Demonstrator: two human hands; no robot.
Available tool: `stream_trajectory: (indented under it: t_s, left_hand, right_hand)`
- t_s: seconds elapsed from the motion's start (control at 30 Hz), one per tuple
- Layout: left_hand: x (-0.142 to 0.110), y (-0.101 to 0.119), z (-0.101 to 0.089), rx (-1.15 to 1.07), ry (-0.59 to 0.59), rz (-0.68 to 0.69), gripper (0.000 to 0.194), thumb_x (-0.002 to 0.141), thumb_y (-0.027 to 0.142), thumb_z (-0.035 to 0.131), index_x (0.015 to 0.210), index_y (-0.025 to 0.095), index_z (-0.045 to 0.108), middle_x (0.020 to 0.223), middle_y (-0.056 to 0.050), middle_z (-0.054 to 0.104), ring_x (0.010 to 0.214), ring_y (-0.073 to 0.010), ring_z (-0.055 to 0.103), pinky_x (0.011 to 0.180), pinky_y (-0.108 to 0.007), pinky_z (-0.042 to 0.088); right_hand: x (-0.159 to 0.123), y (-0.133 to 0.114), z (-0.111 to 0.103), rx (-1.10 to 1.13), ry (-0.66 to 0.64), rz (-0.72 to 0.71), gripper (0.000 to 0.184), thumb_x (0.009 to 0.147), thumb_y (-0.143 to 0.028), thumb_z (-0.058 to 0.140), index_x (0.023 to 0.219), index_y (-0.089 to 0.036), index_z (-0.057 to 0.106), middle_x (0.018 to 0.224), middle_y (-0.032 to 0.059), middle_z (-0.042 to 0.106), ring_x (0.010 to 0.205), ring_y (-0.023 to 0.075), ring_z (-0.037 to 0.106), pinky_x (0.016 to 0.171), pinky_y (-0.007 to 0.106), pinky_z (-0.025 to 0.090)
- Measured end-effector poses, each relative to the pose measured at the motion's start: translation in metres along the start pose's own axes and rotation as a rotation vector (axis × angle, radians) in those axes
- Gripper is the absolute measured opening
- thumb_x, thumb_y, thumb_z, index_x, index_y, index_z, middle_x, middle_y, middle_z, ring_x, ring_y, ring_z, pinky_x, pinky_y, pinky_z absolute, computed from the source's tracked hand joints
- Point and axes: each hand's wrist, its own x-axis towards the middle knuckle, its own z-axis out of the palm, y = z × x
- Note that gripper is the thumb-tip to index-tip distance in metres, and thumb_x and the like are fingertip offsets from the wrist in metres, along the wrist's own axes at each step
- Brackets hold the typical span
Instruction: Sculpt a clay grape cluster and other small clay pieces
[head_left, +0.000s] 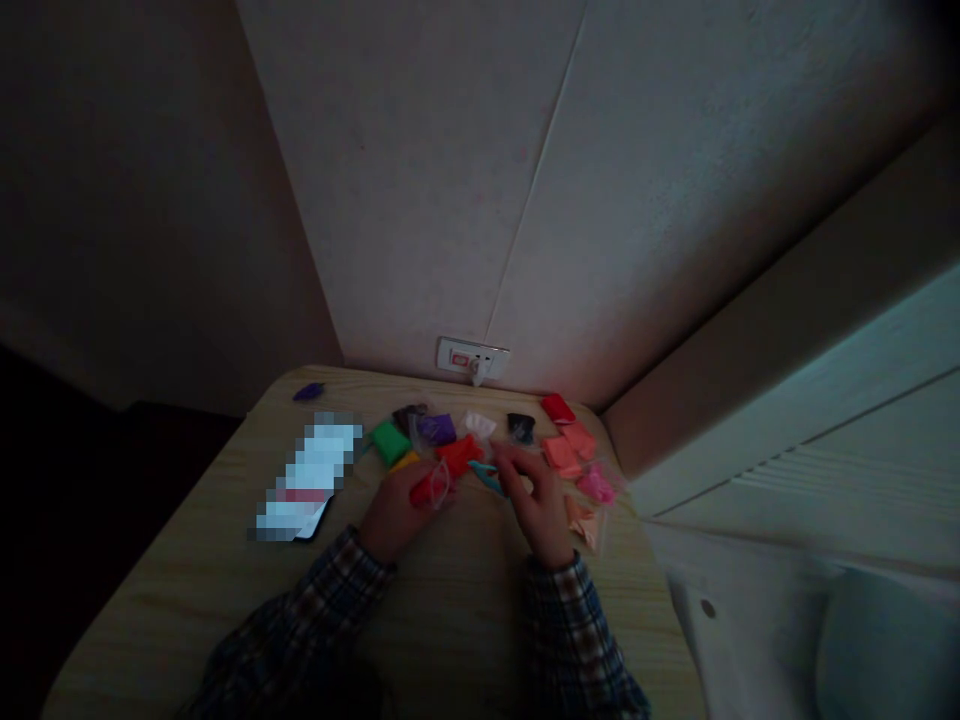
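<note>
My left hand (395, 510) is closed round a small red packet (429, 487) with a loose clear plastic bag edge over it. To its right, my right hand (536, 505) is curled with thumb and forefinger brought together; what they pinch, if anything, is too dim to make out. A light blue piece (487, 474) lies just left of those fingertips, and I cannot tell whether they touch it. Just beyond the hands sits an orange-red packet (459, 455). A green packet (391, 442), a purple packet (437, 430) and a yellow piece (405, 461) lie near my left hand.
A phone (311, 478) with a lit, blurred screen lies left on the wooden table (450, 640). Coral packets (566, 452), a pink bag (597, 484) and a peach bag (582, 524) are at the right. The wall socket (472, 358), with a plug, is behind the table.
</note>
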Motion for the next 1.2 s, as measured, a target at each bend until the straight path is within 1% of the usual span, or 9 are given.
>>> stream_trajectory:
  t_s: [0.17,0.3,0.4,0.53,0.73,0.83,0.93,1.03,1.2]
  left_hand:
    - [0.0,0.003,-0.005,0.077,0.048,-0.011,0.019,0.077,0.033,0.067,0.072,0.015,0.064,0.069,-0.003,0.067,0.063,-0.0153,0.061,0.059,-0.024,0.047]
    - [-0.002,0.003,-0.005,0.188,0.028,0.078,0.029,0.081,0.033,0.06,0.058,0.015,0.06,0.054,0.0,0.061,0.048,-0.011,0.053,0.047,-0.021,0.038]
    - [-0.003,0.003,-0.004,0.262,0.038,0.15,0.029,0.082,0.028,0.057,0.056,0.015,0.06,0.052,-0.002,0.061,0.047,-0.0115,0.053,0.046,-0.022,0.036]
    - [-0.003,0.003,-0.004,0.317,0.018,0.101,0.027,0.08,0.026,0.056,0.055,0.016,0.059,0.053,-0.004,0.063,0.049,-0.014,0.056,0.047,-0.024,0.038]
    - [-0.005,0.005,-0.004,0.233,0.064,0.038,0.011,0.079,0.029,0.058,0.078,0.019,0.056,0.071,-0.002,0.064,0.063,-0.0166,0.059,0.06,-0.027,0.045]
    - [-0.005,0.003,-0.005,0.118,0.006,0.017,0.031,0.072,0.031,0.063,0.096,0.019,0.047,0.085,-0.003,0.062,0.074,-0.0196,0.06,0.067,-0.03,0.047]
    - [-0.004,-0.001,-0.007,0.054,-0.044,0.107,0.034,0.079,0.032,0.052,0.108,0.016,0.042,0.097,-0.008,0.059,0.084,-0.0222,0.059,0.074,-0.035,0.048]
    - [-0.003,-0.001,-0.009,0.066,-0.055,0.194,0.03,0.085,0.03,0.044,0.11,0.014,0.045,0.101,-0.01,0.056,0.091,-0.0232,0.055,0.081,-0.037,0.046]
    - [0.0,0.004,-0.014,0.09,0.001,0.136,0.024,0.085,0.029,0.053,0.104,0.015,0.053,0.103,-0.009,0.056,0.096,-0.023,0.054,0.087,-0.035,0.045]
  right_hand:
    - [-0.001,-0.008,0.0,-0.051,-0.108,-0.209,0.022,0.09,-0.029,0.05,0.072,-0.02,0.06,0.072,0.0015,0.065,0.07,0.0176,0.058,0.077,0.034,0.044]
    - [-0.003,-0.013,0.004,-0.099,-0.184,-0.31,0.019,0.091,-0.024,0.048,0.077,-0.02,0.06,0.074,0.0012,0.064,0.074,0.0172,0.059,0.095,0.041,0.037]
    - [-0.004,-0.015,0.007,-0.186,-0.224,-0.363,0.018,0.091,-0.022,0.047,0.077,-0.02,0.06,0.074,0.0012,0.064,0.075,0.0175,0.058,0.097,0.042,0.035]
    - [-0.006,-0.014,0.01,-0.307,-0.225,-0.417,0.017,0.09,-0.02,0.048,0.078,-0.019,0.06,0.074,0.002,0.063,0.076,0.0183,0.058,0.1,0.042,0.032]
    - [-0.005,-0.013,0.011,-0.316,-0.163,-0.402,0.019,0.091,-0.019,0.045,0.078,-0.019,0.059,0.074,0.0034,0.065,0.073,0.0187,0.059,0.096,0.041,0.038]
    - [-0.005,-0.012,0.01,-0.296,-0.123,-0.378,0.018,0.092,-0.023,0.045,0.082,-0.019,0.059,0.075,0.0042,0.066,0.071,0.0195,0.06,0.092,0.042,0.041]
    - [-0.004,-0.011,0.009,-0.294,-0.107,-0.363,0.015,0.092,-0.024,0.047,0.086,-0.018,0.059,0.079,0.0061,0.067,0.074,0.0211,0.061,0.087,0.041,0.043]
    - [-0.005,-0.01,0.008,-0.297,-0.116,-0.349,0.013,0.092,-0.023,0.047,0.086,-0.019,0.058,0.083,0.0063,0.068,0.078,0.0213,0.061,0.085,0.04,0.044]
    - [-0.004,-0.01,0.006,-0.295,-0.128,-0.347,0.013,0.092,-0.02,0.046,0.085,-0.02,0.057,0.082,0.0047,0.066,0.079,0.0202,0.06,0.084,0.039,0.043]
